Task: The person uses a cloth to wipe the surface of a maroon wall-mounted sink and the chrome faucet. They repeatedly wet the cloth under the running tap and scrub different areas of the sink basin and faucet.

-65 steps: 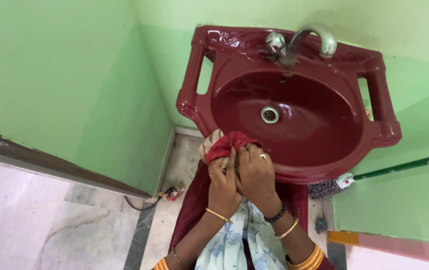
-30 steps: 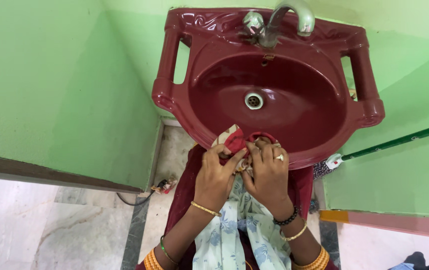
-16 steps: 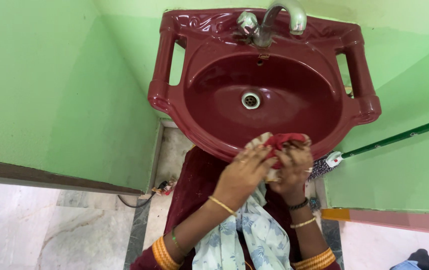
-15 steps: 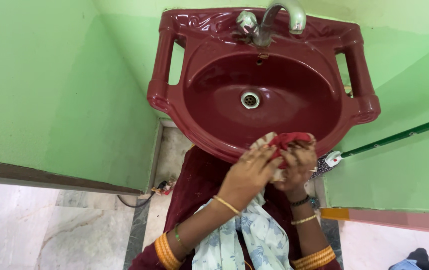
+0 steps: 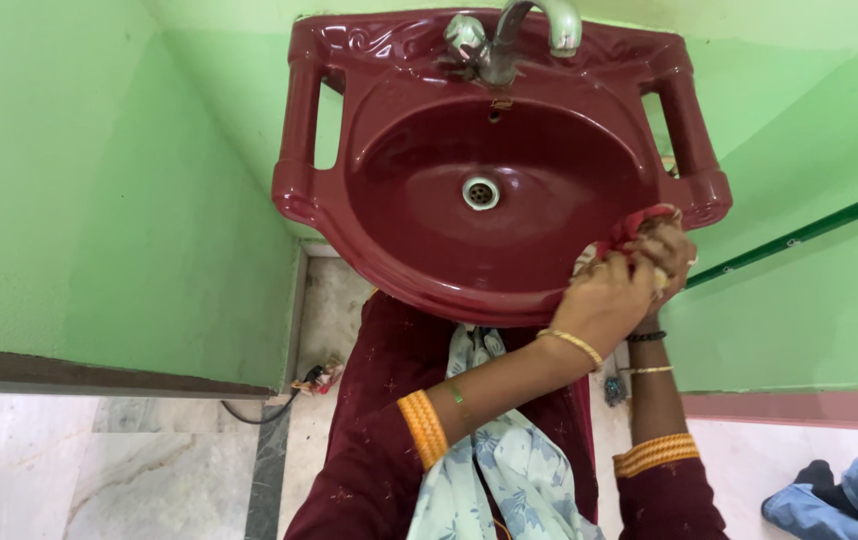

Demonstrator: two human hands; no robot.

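while both hands are meeting at the front right rim of a maroon wash basin (image 5: 389, 270), they are clamping together on a bunched red and cream cloth (image 5: 632, 228). left hand (image 5: 604, 300) is reaching across the body and pressing the cloth from the near side; right hand (image 5: 667, 252) is gripping it just beyond, fingers curled over the fabric. the cloth is lying against the rim, between the hands and the bowl. a round metal drain (image 5: 481, 192) is sitting in the bowl, well away from the hands on their far left side. a chrome tap (image 5: 509, 35) is standing at the back edge, farther still. a green pole (image 5: 799, 235) is running along the wall just right of the hands. a pale floral scarf (image 5: 494, 450) is hanging below the forearms.
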